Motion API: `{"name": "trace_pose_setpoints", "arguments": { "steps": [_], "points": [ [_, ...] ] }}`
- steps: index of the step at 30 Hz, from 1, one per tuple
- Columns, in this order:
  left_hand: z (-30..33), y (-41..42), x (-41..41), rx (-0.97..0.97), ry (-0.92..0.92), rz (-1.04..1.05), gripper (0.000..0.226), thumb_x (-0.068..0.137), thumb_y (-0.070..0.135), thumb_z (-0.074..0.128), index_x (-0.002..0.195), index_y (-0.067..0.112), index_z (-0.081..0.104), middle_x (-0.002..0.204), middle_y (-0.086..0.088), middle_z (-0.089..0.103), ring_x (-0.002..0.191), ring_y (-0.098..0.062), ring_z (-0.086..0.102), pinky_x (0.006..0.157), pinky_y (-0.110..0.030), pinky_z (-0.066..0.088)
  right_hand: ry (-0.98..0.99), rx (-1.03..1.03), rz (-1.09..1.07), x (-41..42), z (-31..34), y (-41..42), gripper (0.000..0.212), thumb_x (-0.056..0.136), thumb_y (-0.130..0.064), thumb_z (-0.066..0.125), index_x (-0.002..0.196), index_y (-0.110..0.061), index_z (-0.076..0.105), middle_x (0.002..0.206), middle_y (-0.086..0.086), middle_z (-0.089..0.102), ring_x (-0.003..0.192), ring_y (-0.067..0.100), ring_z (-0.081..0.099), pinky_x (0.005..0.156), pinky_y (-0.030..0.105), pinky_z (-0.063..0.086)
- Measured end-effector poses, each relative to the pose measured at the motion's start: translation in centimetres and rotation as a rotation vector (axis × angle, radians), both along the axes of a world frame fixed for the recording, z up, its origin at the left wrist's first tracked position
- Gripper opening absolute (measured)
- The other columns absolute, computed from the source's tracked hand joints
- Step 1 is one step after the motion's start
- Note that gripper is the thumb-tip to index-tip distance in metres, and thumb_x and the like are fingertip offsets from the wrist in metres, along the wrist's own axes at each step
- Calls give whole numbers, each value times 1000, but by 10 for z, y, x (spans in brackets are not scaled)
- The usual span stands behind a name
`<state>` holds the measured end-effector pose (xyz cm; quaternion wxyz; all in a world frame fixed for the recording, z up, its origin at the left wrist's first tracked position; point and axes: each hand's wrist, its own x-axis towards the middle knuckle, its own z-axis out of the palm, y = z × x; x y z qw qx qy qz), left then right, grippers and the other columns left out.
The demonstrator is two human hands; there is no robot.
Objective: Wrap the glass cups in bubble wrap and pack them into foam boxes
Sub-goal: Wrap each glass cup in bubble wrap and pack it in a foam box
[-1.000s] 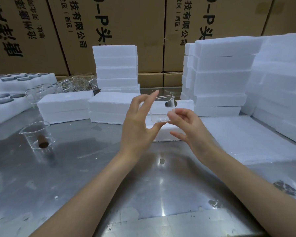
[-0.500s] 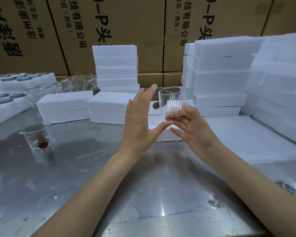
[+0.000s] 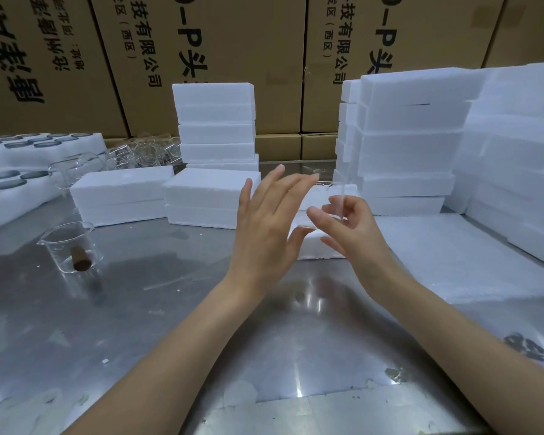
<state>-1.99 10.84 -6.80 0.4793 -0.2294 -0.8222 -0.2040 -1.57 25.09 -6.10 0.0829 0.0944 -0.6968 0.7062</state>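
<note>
Glass, clear and thin-walled, was all there was to the cup held up above the table between the two hands; blurred as it was, it seemed to lie tilted, its rim a faint line near the left fingertips. The left hand stood open beside it, four fingers straight and slightly spread, thumb angled toward the cup's lower edge. The right hand curled its fingers and thumb round the cup's near side, pinching the glass.

Behind them lay one low foam block on the steel table, whose dull, scuffed surface gave broad open room in front of the arms. A second cup, a spouted beaker shape with a brown cork-like piece inside, stood alone well to the left. Two flat closed foam boxes sat side by side beyond it, and a stack of five rose behind them. More loose glassware was heaped at the back, too jumbled to count. Two foam trays with round dark-filled wells hugged the left edge. Taller white foam stacks walled off the right, with a flat foam sheet before them. Brown printed cartons closed the rear.
</note>
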Motion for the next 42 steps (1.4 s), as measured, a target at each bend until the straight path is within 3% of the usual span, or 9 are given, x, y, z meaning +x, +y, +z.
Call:
{"name": "trace_pose_setpoints", "arguments": {
  "steps": [4,7,12,18,22,26,30,37,42],
  "points": [
    [0,2,0,31,34,6,75,80,25,75,144,17,36,146,-1,44,142,-22,22,116,-39,1,-11,-75,9,-5,0,5,60,62,-48,81,110,-18,61,106,-4,67,101,7,64,93,33,51],
    [2,0,1,187,-29,-21,96,76,42,77,148,20,18,153,5,26,146,-16,15,117,-32,-6,-49,-194,60,-10,-1,10,31,71,-44,67,93,-23,69,100,-4,72,98,9,67,82,26,52],
    [1,-2,4,379,-206,-136,91,72,44,79,140,31,20,151,13,21,136,2,19,115,-58,20,-101,-295,143,-12,0,12,37,77,-45,61,104,-21,66,107,-1,72,103,12,67,86,24,51],
    [-1,3,1,375,-358,-276,77,78,35,76,136,42,26,129,42,26,122,24,25,116,-34,24,-120,-271,224,-7,2,9,45,74,-46,56,109,-19,63,107,1,72,102,12,67,93,27,48],
    [1,3,2,412,-320,-283,53,81,27,76,115,48,41,124,35,42,119,14,40,111,-35,33,-158,-214,292,-9,1,8,41,87,-46,56,118,-19,60,115,0,70,106,11,66,99,29,44],
    [2,0,2,421,-200,-229,49,77,23,80,120,18,56,108,30,53,108,13,47,103,-41,39,-132,-153,283,-9,1,8,60,74,-55,66,127,-30,53,130,-9,59,116,6,58,106,32,40],
    [2,-1,2,344,-182,-159,56,79,25,78,128,16,53,118,6,62,117,-12,51,104,-50,35,-62,-87,184,-7,-2,5,64,67,-51,72,125,-32,52,126,-11,57,114,5,59,96,28,48],
    [6,2,7,368,-259,-192,81,79,31,78,146,15,34,146,4,41,135,-11,36,113,-47,29,-141,-297,268,-10,0,11,48,77,-37,71,117,-12,62,119,6,63,107,18,65,99,33,49],
    [7,1,11,425,-379,-240,87,75,32,81,146,19,32,150,8,37,138,-8,32,116,-40,26,-230,-469,396,-9,6,14,56,79,-38,61,126,-6,56,120,12,66,109,24,65,93,30,52]
  ]
}}
